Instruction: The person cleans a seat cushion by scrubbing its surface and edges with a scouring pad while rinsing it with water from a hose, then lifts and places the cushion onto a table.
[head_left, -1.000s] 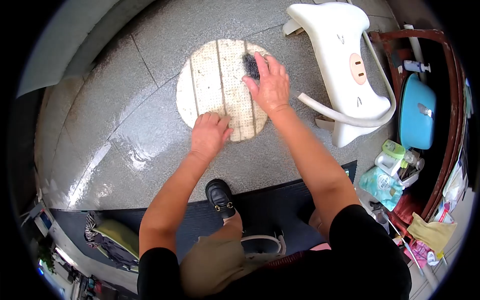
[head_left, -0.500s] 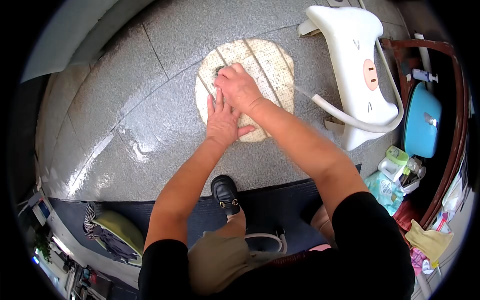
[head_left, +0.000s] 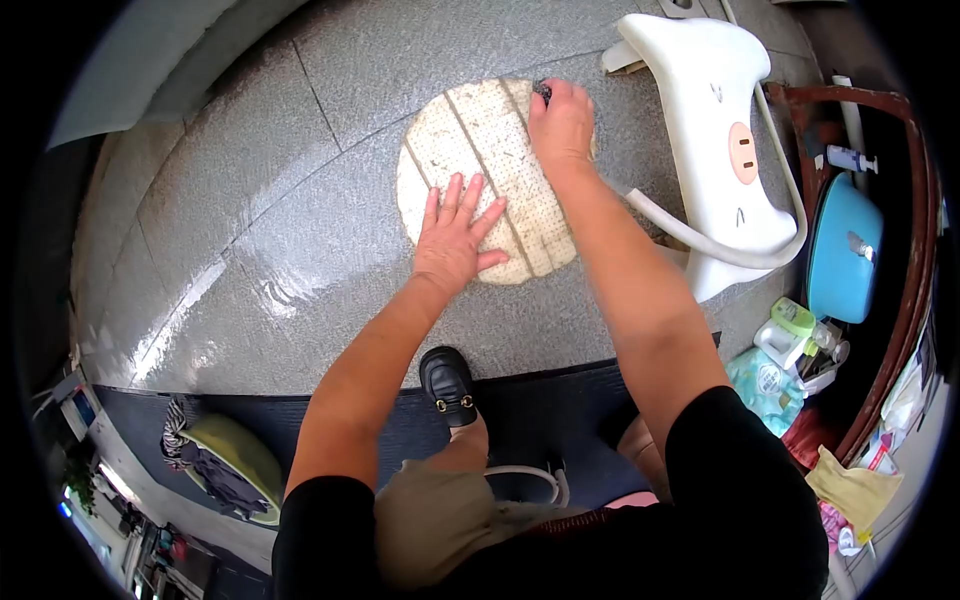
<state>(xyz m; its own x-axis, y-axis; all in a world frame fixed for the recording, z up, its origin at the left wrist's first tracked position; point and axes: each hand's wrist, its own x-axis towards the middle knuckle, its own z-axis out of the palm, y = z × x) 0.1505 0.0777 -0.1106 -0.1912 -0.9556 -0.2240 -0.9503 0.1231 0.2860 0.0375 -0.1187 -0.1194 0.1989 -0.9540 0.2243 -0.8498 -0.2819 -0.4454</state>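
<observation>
A rounded cream pad (head_left: 445,145) with darker stripes and dotted texture lies flat on the wet grey floor. My left hand (head_left: 452,238) is spread open and presses on the pad's lower left part. At the pad's upper right edge, my right hand (head_left: 562,128) is closed around a small dark scrubber (head_left: 542,93). Only a bit of this scrubber shows past the fingers, so its exact kind is hard to make out.
A white pig-faced stool (head_left: 705,150) lies on its side at the right, with a pale hose (head_left: 690,235) looped over it. A brown rack (head_left: 900,110) holds a blue basin (head_left: 845,250) and several bottles. A green basin (head_left: 235,455) with dark cloth stands lower left.
My right hand has moved right with the dark scrubber, from the pad's left part to its upper right edge. The left hand's fingers are now spread wider. The pad has shifted slightly.
</observation>
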